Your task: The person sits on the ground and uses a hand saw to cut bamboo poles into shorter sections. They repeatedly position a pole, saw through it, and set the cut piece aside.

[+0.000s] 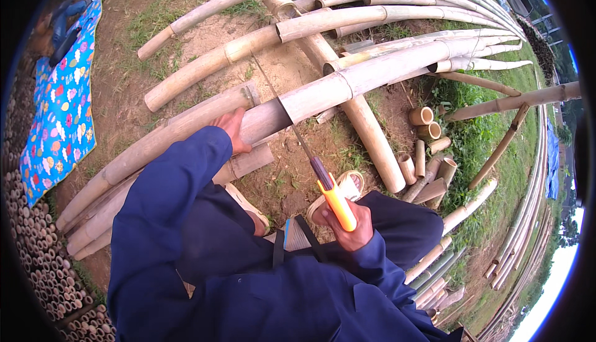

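Note:
My right hand (pixel 354 227) is closed round the orange handle of a hand saw (pixel 338 204). The saw's thin blade lies across a thick bamboo pole (pixel 347 84), at a dark line near the pole's near-left end. To the left of the blade, my left hand (pixel 234 131) grips that end of the pole; some of its fingers are hidden behind the bamboo. The pole rests over a bamboo crosspiece (pixel 372 137). Beside my left hand lies another thick bamboo pole (pixel 167 132), which slants away to the lower left.
Several long bamboo poles (pixel 242 47) fan out toward the far right. Short bamboo pieces (pixel 428 132) lie right of the crosspiece. Pale sawdust (pixel 214 72) covers the ground. A blue patterned sheet (pixel 68 112) covers part of the stacked cut bamboo (pixel 37 242) at left.

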Tool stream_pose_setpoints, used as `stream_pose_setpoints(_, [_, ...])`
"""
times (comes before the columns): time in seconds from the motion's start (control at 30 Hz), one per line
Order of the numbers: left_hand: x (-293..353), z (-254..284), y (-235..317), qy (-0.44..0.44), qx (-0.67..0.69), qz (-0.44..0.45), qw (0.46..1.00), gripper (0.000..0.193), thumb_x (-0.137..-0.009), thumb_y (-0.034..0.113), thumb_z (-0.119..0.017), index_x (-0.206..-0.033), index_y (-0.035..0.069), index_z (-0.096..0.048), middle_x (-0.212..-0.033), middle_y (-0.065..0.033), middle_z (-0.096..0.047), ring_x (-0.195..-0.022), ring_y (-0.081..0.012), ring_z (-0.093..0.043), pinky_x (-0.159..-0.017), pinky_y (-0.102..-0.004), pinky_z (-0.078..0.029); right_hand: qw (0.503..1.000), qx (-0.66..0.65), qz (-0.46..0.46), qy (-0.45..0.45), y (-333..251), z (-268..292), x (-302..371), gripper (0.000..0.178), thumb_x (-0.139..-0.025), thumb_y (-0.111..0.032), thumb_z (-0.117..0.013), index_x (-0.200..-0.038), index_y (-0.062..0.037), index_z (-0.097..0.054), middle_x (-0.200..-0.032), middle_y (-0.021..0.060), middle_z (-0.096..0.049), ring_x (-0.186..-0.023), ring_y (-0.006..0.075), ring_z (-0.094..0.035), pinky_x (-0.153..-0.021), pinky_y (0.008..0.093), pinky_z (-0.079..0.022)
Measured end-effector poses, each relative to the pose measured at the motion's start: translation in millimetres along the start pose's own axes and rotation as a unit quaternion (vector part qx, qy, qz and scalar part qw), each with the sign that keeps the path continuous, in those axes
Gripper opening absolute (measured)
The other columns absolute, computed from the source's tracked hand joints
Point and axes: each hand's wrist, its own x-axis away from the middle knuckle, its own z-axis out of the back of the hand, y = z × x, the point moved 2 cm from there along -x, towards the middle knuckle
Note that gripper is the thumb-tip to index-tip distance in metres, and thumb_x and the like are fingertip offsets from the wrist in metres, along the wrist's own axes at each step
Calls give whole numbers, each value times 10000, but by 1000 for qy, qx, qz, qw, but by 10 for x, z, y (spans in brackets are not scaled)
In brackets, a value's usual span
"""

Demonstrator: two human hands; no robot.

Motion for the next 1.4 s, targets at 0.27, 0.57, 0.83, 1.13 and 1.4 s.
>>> stream_pose_setpoints(0.27, [-102,-57,-132,-65,27,-37,997,971,-547,326,-911,-1361,-33,-523,-1075,-320,-691,-1077,-493,-660,-966,-491,-520,999,-20,-28,16,-296,156,335,158,-897,-62,-747,-1032,19,-724,-743,157,-693,-662,264,-724,-636,354,-542])
stream_pose_setpoints(0.57, [-57,-61,-219,-21,19,-47,998,892,-563,352,-913,-1290,-17,-552,-1022,-308,-702,-1027,-488,-677,-937,-495,-529,996,76,-53,3,-474,374,771,269,-878,-49,-738,-1140,10,-745,-864,159,-757,-801,279,-774,-737,336,-587])
stream_pose_setpoints(0.83, [-80,-4,-154,-38,36,-61,997,906,-561,333,-913,-1309,-31,-552,-1049,-314,-698,-1054,-490,-672,-946,-492,-527,999,-37,-11,25,-18,-318,-569,136,-934,-86,-734,-949,36,-675,-663,149,-617,-516,227,-526,-547,360,-450])
stream_pose_setpoints(1.13, [-77,37,-247,-49,69,-47,995,948,-542,328,-913,-1340,-32,-549,-1051,-311,-705,-1048,-461,-686,-946,-475,-531,997,72,-16,31,-374,351,956,290,-863,-36,-747,-1150,7,-742,-833,170,-743,-738,294,-764,-687,337,-574])
stream_pose_setpoints(1.4, [-146,6,-260,-56,82,-60,993,932,-532,312,-909,-1324,-35,-561,-1049,-299,-713,-1020,-453,-692,-929,-470,-535,1000,0,-22,19,-64,46,66,163,-912,-38,-727,-1058,30,-707,-757,112,-697,-647,189,-670,-650,324,-523])
